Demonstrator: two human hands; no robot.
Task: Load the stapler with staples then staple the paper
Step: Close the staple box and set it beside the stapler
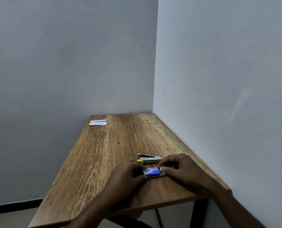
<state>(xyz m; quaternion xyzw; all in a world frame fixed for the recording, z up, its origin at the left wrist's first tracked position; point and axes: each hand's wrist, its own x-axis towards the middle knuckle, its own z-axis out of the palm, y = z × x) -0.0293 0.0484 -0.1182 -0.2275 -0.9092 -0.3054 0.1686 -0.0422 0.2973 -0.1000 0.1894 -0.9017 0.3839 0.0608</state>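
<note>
A small blue staple box (pixel 152 172) lies on the wooden table (pixel 104 153) near its front right. My left hand (pixel 128 172) grips the box's left end. My right hand (pixel 178 167) pinches the box's right end, where a pale inner tray shows. Just behind the box lies a silver stapler with yellow ends (pixel 147 158), touched by neither hand. Two small white paper pieces (pixel 98 122) lie at the table's far left corner.
The table stands in a corner, with grey walls behind it and along its right side. Its front edge runs below my forearms, and black metal legs (pixel 201 211) show beneath. The floor lies to the left.
</note>
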